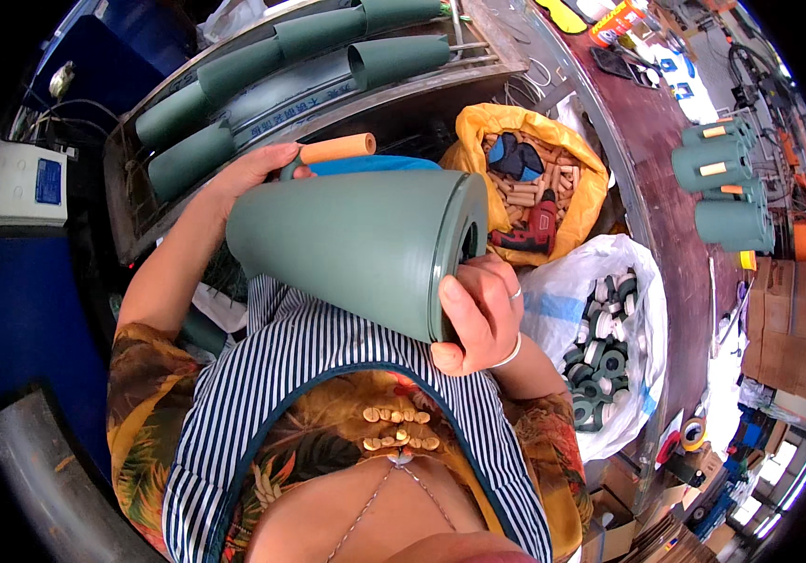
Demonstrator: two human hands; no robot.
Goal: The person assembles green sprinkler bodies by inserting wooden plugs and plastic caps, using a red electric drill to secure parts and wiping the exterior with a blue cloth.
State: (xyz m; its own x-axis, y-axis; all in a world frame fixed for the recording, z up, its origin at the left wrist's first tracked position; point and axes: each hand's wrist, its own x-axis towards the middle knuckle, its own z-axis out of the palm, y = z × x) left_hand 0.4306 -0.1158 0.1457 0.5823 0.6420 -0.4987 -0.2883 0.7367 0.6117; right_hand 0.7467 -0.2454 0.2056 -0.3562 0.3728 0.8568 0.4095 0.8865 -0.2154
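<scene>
- Large green cone-shaped tube [351, 246] held sideways in front of the chest, wide open end to the right, narrow end to the left.
- Right hand [480, 314] clamped around the rim of the wide end, thumb flat on the outer wall, fingers curled over the edge; ring and bangle visible.
- Left hand [255, 171] at the narrow end, closed around a short tan cardboard core [337, 148] that pokes out above the cone.
- Just beyond the cone, a yellow bag [478, 127] full of tan cores, with a red power drill [539, 230] and dark gloves lying on top.
- To the right, a white plastic bag [642, 281] of green and white round caps.
- More green cones [234, 70] lying in a metal rack at the top left.
- Finished green cones [722, 174] with tan cores stacked on the workbench at the far right.
</scene>
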